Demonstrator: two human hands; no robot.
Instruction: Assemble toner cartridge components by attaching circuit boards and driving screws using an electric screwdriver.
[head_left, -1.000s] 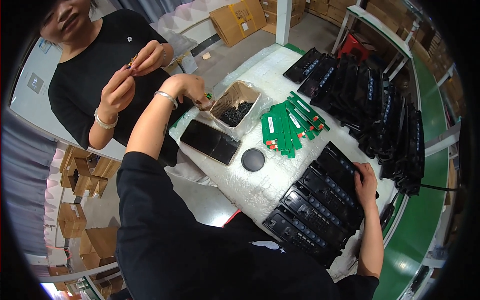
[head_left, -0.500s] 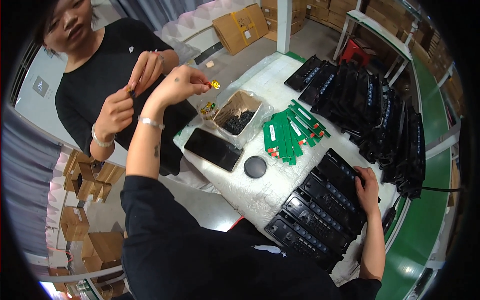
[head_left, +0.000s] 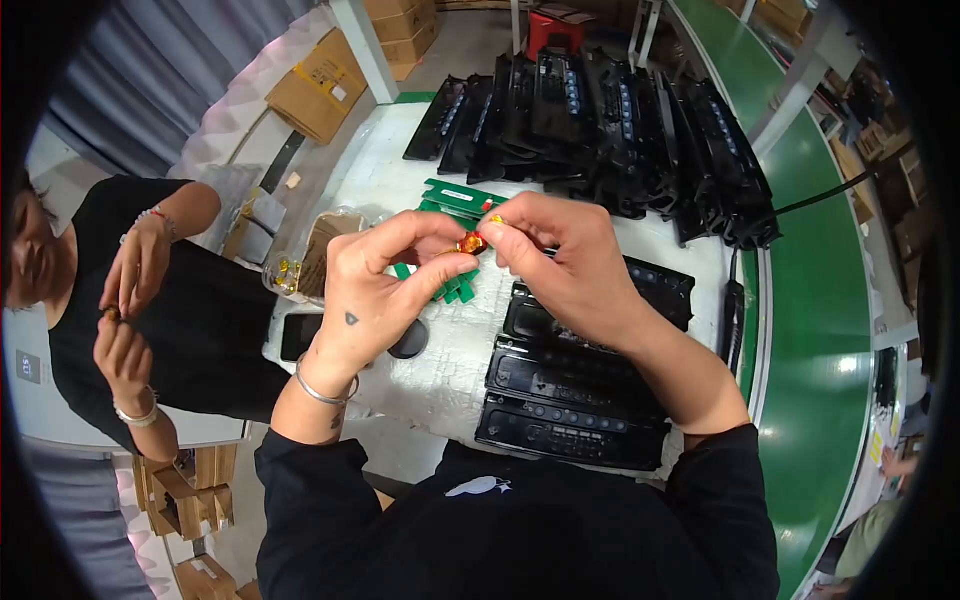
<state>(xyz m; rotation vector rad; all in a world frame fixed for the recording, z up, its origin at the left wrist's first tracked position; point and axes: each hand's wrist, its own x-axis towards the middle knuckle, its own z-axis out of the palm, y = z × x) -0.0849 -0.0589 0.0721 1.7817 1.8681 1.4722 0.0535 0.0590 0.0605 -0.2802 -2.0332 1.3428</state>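
Observation:
Both my hands are raised over the white table (head_left: 450, 375) and pinch one small sweet in an orange-gold wrapper (head_left: 472, 241). My left hand (head_left: 385, 285) holds its left end between thumb and fingers. My right hand (head_left: 560, 262) grips the right end. Under the hands lie green circuit boards (head_left: 452, 198) and a round black disc (head_left: 408, 342). A black phone (head_left: 298, 335) lies at the table's left edge.
Black plastic panels are stacked at the far side (head_left: 600, 130) and lined up near me (head_left: 575, 400). A small cardboard box (head_left: 322, 252) and a clear cup of wrapped sweets (head_left: 283, 275) stand at left. A person in black (head_left: 150, 300) stands left, holding something small. A green belt (head_left: 820, 330) runs along the right.
My left hand has come back from the cup at the table's left with a wrapped sweet. My right hand has left the black panels and joined it on the sweet.

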